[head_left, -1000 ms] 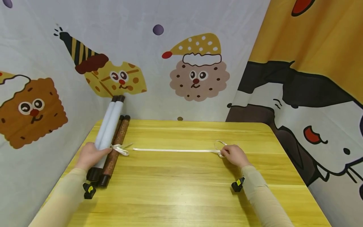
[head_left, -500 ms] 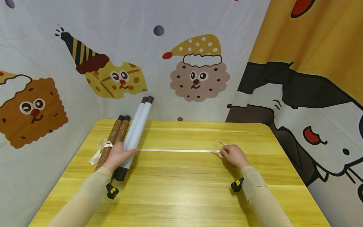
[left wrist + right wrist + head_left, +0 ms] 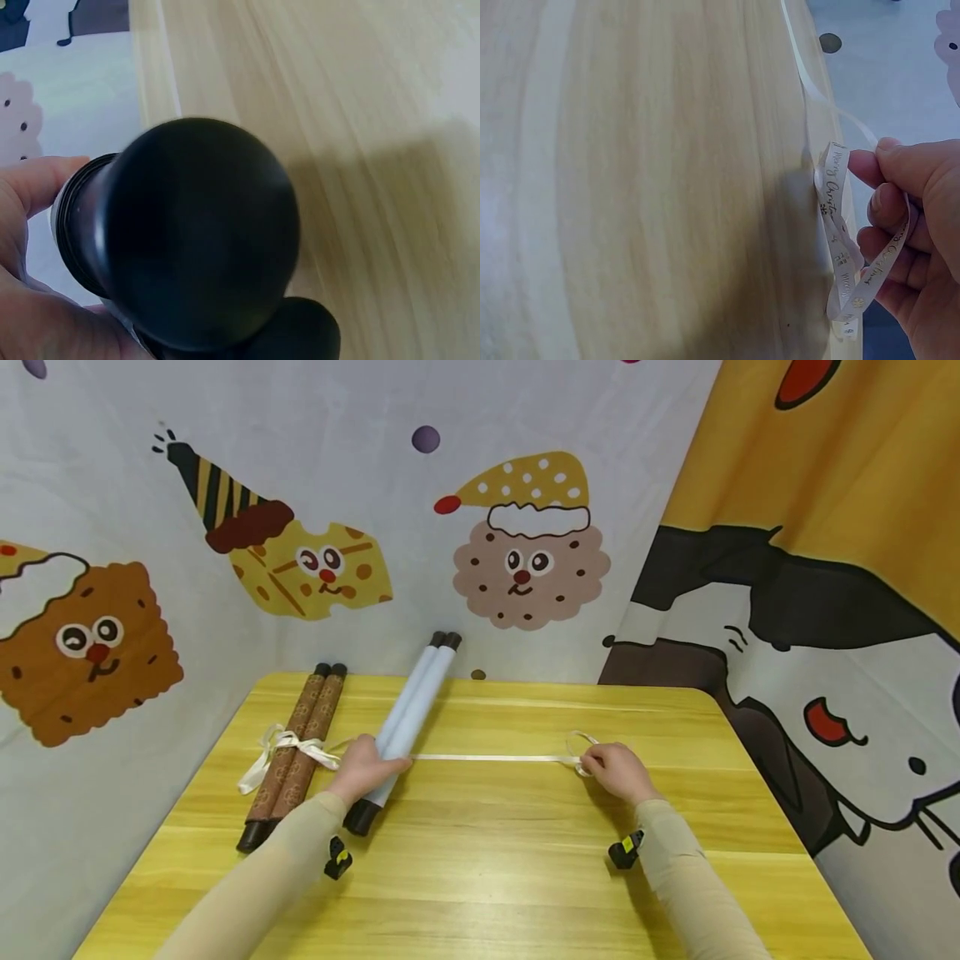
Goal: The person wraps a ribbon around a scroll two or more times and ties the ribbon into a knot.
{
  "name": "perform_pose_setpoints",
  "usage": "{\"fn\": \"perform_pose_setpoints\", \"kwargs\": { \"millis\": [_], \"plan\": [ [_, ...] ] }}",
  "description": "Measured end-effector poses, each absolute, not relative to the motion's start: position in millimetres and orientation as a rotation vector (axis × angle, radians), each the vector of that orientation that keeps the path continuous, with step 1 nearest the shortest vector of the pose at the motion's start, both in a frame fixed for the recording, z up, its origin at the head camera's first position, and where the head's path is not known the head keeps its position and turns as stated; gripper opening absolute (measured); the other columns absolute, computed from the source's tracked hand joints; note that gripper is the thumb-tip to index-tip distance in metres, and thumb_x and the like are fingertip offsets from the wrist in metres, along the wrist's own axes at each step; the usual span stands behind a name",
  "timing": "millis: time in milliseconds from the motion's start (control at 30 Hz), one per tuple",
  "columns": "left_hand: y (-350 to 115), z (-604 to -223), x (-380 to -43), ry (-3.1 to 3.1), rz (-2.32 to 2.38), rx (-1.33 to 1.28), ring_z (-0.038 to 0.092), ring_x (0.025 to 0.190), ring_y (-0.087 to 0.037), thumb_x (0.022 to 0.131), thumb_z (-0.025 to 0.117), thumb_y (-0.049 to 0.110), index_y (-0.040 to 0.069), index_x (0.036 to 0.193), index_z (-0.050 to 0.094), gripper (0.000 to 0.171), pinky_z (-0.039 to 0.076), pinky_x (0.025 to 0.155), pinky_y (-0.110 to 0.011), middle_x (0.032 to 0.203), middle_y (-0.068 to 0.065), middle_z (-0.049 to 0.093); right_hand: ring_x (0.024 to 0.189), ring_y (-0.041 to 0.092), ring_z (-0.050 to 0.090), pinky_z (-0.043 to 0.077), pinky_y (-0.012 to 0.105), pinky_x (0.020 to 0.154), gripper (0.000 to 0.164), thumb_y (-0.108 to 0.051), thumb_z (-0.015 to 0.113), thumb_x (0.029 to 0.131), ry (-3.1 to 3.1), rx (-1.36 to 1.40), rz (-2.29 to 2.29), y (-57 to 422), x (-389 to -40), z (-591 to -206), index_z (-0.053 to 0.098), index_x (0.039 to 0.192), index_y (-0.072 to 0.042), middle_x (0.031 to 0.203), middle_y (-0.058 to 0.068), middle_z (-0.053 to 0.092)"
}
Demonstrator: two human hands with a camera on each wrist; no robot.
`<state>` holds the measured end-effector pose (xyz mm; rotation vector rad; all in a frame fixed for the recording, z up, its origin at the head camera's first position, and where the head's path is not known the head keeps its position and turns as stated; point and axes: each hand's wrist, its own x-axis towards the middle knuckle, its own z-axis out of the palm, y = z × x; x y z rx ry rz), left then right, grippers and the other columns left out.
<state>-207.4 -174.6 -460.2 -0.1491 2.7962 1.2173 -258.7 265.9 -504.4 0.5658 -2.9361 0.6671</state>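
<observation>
My left hand (image 3: 363,772) grips a pair of white rolls (image 3: 414,703) with black ends, like a two-roller scroll, tilted with the far end up against the backdrop. In the left wrist view, the black end caps (image 3: 199,232) fill the middle, with thumb and fingers around the rolls behind them. My right hand (image 3: 617,771) pinches a thin white ribbon (image 3: 487,757), which runs left across the table to the white scroll; its left end is hidden there. The right wrist view shows the ribbon's printed loops (image 3: 838,247) hanging from my fingers, with gold "Merry Christmas" lettering.
Left of the white scroll lies a brown patterned scroll (image 3: 318,706), also two rolls with dark ends, tied with a white ribbon bow (image 3: 288,739). The wooden table (image 3: 510,860) ends at a cartoon-printed cloth backdrop (image 3: 420,527). Black wrist cameras hang under both wrists.
My left hand has carried the white scroll rightward, from over the brown scroll to over the straight ribbon's left end. The brown scroll and its bow are uncovered. My right hand stays put.
</observation>
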Motion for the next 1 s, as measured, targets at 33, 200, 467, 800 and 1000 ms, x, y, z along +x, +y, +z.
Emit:
{"fn": "perform_pose_setpoints", "kwargs": {
  "millis": [33,200,467,800,1000],
  "plan": [
    [-172.6,-461.0,-208.5,2.794,1.203,-0.151,0.057,0.074,-0.029,0.079,0.079,0.031,-0.011,0.102,0.052,0.055,0.051,0.062,-0.04,0.088,-0.018,0.056,0.07,0.017,0.054,0.046,0.042,0.07,0.019,-0.016,0.065,0.096,-2.936,0.57,0.668,265.7,-258.9,-504.8,0.071,0.079,-0.014,0.074,-0.005,0.065],
    [-165.9,-466.7,-211.1,2.787,1.144,-0.143,0.057,0.073,-0.029,0.076,0.081,0.029,-0.01,0.1,0.051,0.055,0.051,0.06,-0.039,0.085,-0.018,0.056,0.071,0.017,0.055,0.046,0.042,0.071,0.018,-0.015,0.065,0.096,-2.941,0.567,0.662,264.2,-259.0,-505.9,0.071,0.079,-0.014,0.074,-0.005,0.065],
    [-163.9,-472.6,-211.0,2.818,1.088,-0.079,0.054,0.067,-0.025,0.072,0.081,0.025,-0.005,0.089,0.052,0.045,0.047,0.055,-0.036,0.078,-0.013,0.054,0.07,0.017,0.052,0.044,0.04,0.069,0.017,-0.015,0.065,0.096,-2.944,0.553,0.649,264.9,-257.5,-507.5,0.071,0.08,-0.014,0.074,-0.005,0.064],
    [-160.3,-472.4,-211.5,2.844,0.956,0.003,0.049,0.064,-0.024,0.074,0.081,0.028,0.001,0.076,0.05,0.041,0.042,0.055,-0.036,0.073,-0.011,0.051,0.069,0.016,0.051,0.043,0.039,0.068,0.017,-0.016,0.065,0.096,-2.952,0.548,0.657,264.5,-256.6,-507.7,0.071,0.08,-0.014,0.073,-0.005,0.063],
    [-150.5,-467.4,-215.3,2.836,0.762,0.112,0.05,0.064,-0.024,0.078,0.077,0.031,0.002,0.075,0.053,0.038,0.044,0.057,-0.038,0.073,-0.01,0.052,0.068,0.016,0.05,0.043,0.039,0.068,0.017,-0.016,0.065,0.096,-2.957,0.54,0.656,264.7,-256.4,-508.5,0.071,0.08,-0.014,0.073,-0.005,0.062]
  ]
}}
